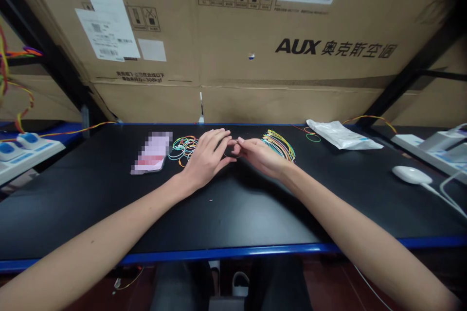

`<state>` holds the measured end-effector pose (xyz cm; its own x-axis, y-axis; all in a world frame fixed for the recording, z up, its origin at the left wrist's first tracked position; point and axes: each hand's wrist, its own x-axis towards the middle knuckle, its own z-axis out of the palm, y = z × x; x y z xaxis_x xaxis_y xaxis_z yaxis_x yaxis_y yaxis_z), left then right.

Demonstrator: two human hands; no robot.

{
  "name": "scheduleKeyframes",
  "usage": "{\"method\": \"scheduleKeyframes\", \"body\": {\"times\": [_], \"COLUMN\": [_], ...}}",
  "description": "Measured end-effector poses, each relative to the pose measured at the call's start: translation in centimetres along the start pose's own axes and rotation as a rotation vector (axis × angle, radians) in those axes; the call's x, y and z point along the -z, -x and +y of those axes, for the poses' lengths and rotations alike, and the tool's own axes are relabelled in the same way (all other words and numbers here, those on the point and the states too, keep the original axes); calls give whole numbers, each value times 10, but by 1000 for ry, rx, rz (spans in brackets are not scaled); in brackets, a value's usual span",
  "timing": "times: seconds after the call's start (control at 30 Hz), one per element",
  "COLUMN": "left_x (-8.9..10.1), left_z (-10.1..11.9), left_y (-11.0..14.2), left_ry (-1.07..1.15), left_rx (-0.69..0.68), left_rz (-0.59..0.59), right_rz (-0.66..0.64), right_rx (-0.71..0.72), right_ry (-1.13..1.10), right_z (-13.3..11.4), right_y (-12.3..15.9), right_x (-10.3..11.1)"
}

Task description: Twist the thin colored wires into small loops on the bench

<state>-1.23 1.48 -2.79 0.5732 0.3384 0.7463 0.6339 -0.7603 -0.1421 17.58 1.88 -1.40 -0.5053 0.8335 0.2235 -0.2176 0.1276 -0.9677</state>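
Observation:
My left hand (209, 155) is over the middle of the black table, its fingers stretched out and its thumb apart. Close to its fingertips, my right hand (260, 153) has thumb and forefinger pinched together. A very thin wire seems to run between the hands, mostly hidden by the fingers. Loosely coiled coloured wires (178, 149) lie just left of my left hand, in light blue, green, orange and red. Behind my right hand is a bundle of coloured wires (286, 146), laid side by side in a gentle curve.
A phone (155, 153), partly blurred out, lies at left. A white plastic bag (341, 134) and a thin green wire loop (313, 137) are at back right. Power strips (29, 153) and a white mouse-shaped device (412, 175) flank the table (255, 214). A large carton (237, 68) stands behind.

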Motion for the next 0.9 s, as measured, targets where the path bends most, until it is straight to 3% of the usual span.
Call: {"method": "scheduleKeyframes", "body": {"times": [0.17, 0.5, 0.67, 0.73, 0.8, 0.9], "left_x": [3, 2, 0, 0, -1, 0], "left_z": [4, 7, 9, 8, 7, 6], "left_y": [-1, 1, 3, 3, 3, 3], "left_ry": [17, 49, 36, 37, 40, 38], "left_rx": [-11, 16, 28, 37, 39, 46], "left_rz": [6, -10, -34, -29, -22, -7], "right_rz": [-4, 45, 94, 108, 131, 131], "right_rx": [18, 197, 428, 443, 358, 156], "right_ry": [51, 649, 1016, 1040, 976, 634], "right_z": [-1, -5, 0, 3, 5, 6], "right_y": [3, 3, 4, 3, 2, -1], "right_x": [1, 4, 4, 4, 3, 0]}}
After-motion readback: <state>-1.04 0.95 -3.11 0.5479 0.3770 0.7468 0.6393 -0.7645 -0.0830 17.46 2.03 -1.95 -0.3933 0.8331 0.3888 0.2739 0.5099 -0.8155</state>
